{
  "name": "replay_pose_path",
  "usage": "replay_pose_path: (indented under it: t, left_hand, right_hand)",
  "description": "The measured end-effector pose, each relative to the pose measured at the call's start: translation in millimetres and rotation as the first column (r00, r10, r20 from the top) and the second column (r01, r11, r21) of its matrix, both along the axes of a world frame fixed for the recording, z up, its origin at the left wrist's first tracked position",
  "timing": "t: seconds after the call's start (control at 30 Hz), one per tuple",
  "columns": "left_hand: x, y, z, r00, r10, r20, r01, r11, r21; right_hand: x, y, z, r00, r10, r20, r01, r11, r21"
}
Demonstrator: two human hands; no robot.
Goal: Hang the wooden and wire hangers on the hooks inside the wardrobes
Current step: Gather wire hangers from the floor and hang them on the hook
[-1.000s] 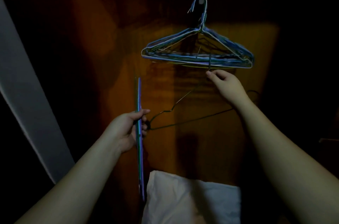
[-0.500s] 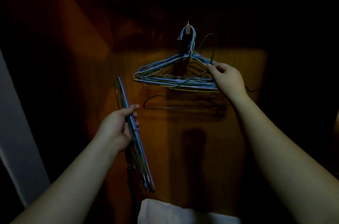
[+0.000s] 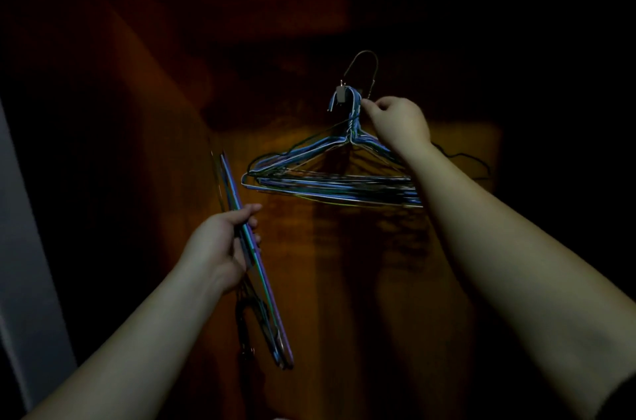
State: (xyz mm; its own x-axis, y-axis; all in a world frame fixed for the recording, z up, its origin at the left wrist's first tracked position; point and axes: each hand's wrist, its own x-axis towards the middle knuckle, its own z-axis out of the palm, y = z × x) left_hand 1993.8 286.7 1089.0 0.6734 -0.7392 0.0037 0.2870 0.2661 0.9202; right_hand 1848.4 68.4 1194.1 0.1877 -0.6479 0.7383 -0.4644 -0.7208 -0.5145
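Dark wire hanger [image 3: 364,65]: its curved top loop stands above the wall hook [image 3: 341,96], not seated on it as far as the dim light shows. Neck of this hanger is pinched between the fingertips of the right hand [image 3: 399,123], which is closed on it just right of the hook. A thin dark wire trails out to the right past the right wrist; whether it belongs to the same hanger cannot be told.

Hung bundle of wire hangers [image 3: 330,178]: blue, white and greenish wires, hook ends gathered on the wall hook, shoulders spread below, bottom bars roughly level. The right forearm crosses in front of the bundle's right end.

Left hand [image 3: 223,247]: clenched around a second bunch of wire hangers [image 3: 256,264], seen edge-on, tilted, top end up-left, lower end down-right. Well apart from the hung bundle, lower left of it.

Surroundings: wooden wardrobe back panel [image 3: 344,264], orange-brown, lit in the middle, very dark at edges. Pale grey vertical strip [image 3: 24,247] at far left
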Motion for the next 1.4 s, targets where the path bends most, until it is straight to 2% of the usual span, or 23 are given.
replay_pose_path:
  t: [0.47,0.87,1.4]
  left_hand:
    - [7,-2,-4,0.999,0.040,-0.010,-0.039,0.999,0.038]
    - [17,1,-13,0.998,0.066,-0.015,-0.065,0.997,0.049]
    - [26,6,-18,0.998,0.051,-0.029,-0.050,0.997,0.050]
  right_hand:
    - [24,-21,-24,0.995,0.031,-0.093,-0.027,0.999,0.038]
    - [39,-26,-37,0.997,-0.026,-0.075,0.025,1.000,-0.016]
    - [43,-31,-32,0.973,-0.152,-0.176,0.136,0.986,-0.101]
